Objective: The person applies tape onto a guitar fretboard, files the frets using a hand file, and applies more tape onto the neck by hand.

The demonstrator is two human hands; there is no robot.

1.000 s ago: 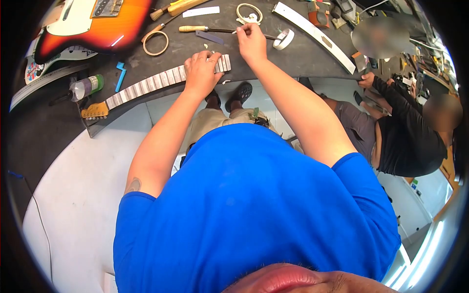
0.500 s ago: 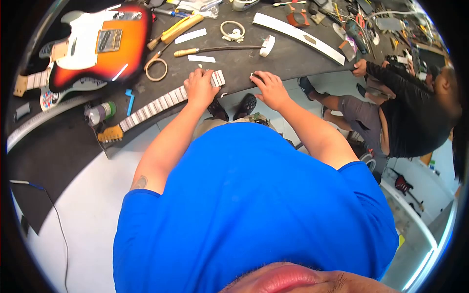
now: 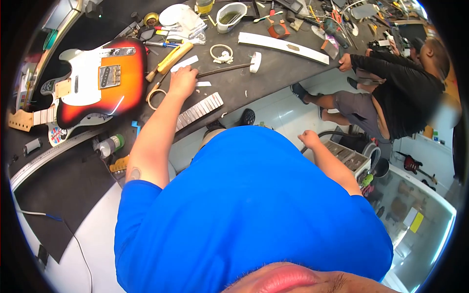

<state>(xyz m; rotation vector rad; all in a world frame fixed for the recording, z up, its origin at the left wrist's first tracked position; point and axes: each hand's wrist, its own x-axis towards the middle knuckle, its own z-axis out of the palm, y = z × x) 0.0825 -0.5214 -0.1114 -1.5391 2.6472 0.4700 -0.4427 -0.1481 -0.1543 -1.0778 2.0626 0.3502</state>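
Note:
My left hand [image 3: 183,82] has its fingers curled over the handle end of a long thin file [image 3: 222,70]; the wooden handle is hidden beneath them. The file's far end lies by a white tape roll [image 3: 254,62]. Below that hand, a guitar neck [image 3: 200,110] with taped strips lies along the table edge, partly covered by my forearm; its headstock [image 3: 119,164] shows at the left. Past the table edge, near my right side, my right hand [image 3: 309,139] is closed; anything inside its fingers is too small or hidden to see.
A sunburst guitar [image 3: 128,90] lies at the left, near a bottle [image 3: 110,145]. A brush [image 3: 168,63], tan ring [image 3: 157,99], long white strip [image 3: 283,48] and white tub [image 3: 231,17] are on the table [image 3: 273,80]. A person in black [image 3: 391,73] stands at the right.
My left hand has left the guitar neck and moved up onto the file's handle end. My right hand has drawn back from the table edge, down and right. The view has shifted.

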